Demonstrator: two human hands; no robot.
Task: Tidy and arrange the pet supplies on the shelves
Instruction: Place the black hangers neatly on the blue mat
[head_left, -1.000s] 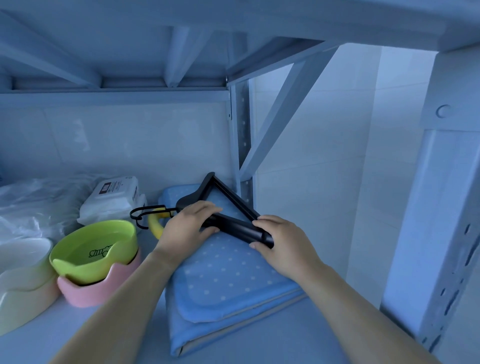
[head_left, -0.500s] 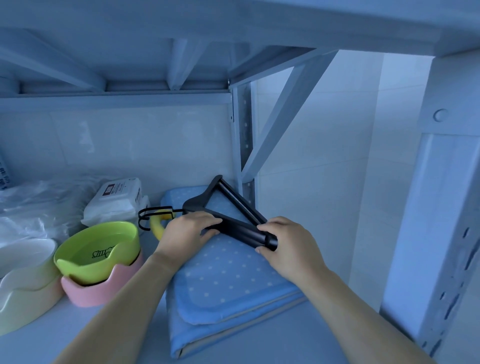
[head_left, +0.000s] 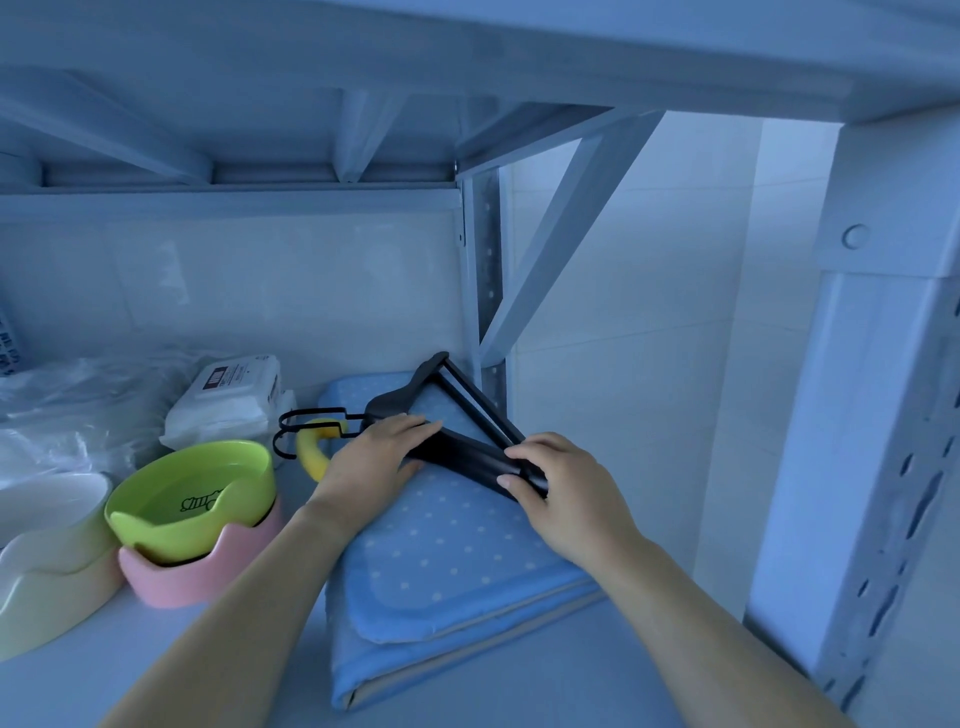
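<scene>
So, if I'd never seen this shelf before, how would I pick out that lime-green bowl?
Look at the pale metal shelf, left of the folded blue polka-dot mat. There, the lime-green bowl sits nested in a pink scalloped bowl. It's the only bright green dish, with black lettering inside, unlike the cream bowls beside it.

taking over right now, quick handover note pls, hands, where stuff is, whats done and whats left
Left hand: holds the hangers at their left side.
Right hand: pinches their right end.
Hangers lie on the folded mat; green bowl sits nested in pink bowl to its left, wipes behind them.
Done: mat folded, bowls stacked.
Left: square the hangers and let go; bags at far left look untidy.
</scene>
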